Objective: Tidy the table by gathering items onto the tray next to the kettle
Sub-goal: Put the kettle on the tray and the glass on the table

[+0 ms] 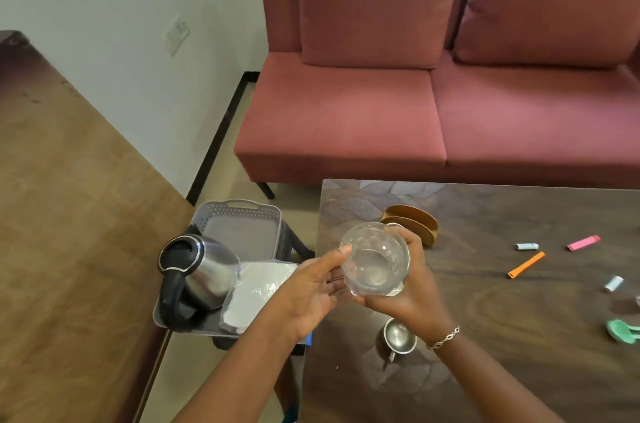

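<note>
A clear drinking glass point(375, 258) is held above the left edge of the dark table point(502, 346). My right hand point(410, 287) grips it from the right and below. My left hand point(311, 291) touches its left side with thumb and fingertips, palm up. To the left, a grey tray point(239, 214) rests on a low stand, with a steel kettle point(197, 270) in front of it and a white wrapped packet point(254, 291) beside the kettle. A small steel cup point(398, 339) stands on the table under my right wrist.
A wooden napkin holder point(415, 220) sits behind the glass. Scattered at the right are a pink clip point(583, 243), an orange clip point(526, 265), two small pale items point(526, 246) and a green object point(620, 330). A pink sofa point(433, 117) lies beyond the table.
</note>
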Action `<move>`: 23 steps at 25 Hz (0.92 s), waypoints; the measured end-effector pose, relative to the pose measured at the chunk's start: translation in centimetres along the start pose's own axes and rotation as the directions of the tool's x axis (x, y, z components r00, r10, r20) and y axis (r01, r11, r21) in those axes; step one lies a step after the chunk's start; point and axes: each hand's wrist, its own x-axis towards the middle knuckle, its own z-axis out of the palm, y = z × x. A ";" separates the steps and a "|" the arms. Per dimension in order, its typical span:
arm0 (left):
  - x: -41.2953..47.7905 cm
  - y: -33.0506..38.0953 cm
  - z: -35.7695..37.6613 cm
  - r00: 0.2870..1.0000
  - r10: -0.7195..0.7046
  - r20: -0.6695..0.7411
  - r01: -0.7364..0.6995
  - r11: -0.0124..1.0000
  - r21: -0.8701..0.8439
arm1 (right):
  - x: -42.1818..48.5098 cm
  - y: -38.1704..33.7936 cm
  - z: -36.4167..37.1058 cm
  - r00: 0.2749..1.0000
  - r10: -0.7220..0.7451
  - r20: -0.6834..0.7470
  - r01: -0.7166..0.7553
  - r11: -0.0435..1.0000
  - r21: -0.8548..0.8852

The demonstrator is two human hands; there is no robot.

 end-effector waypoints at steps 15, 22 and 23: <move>7.4 -5.1 7.0 0.991 -0.098 0.094 0.090 0.992 0.089 | -2.2 2.2 -10.4 0.989 0.098 0.108 -0.015 0.805 -0.594; 12.8 -7.9 9.9 0.954 -0.202 0.222 0.156 0.966 0.208 | -3.3 6.9 -14.0 0.971 0.237 0.006 -0.151 0.639 -0.754; 13.4 -8.3 10.5 0.950 -0.219 0.223 0.163 0.956 0.245 | -3.6 7.9 -14.5 0.966 0.259 -0.019 -0.186 0.637 -0.748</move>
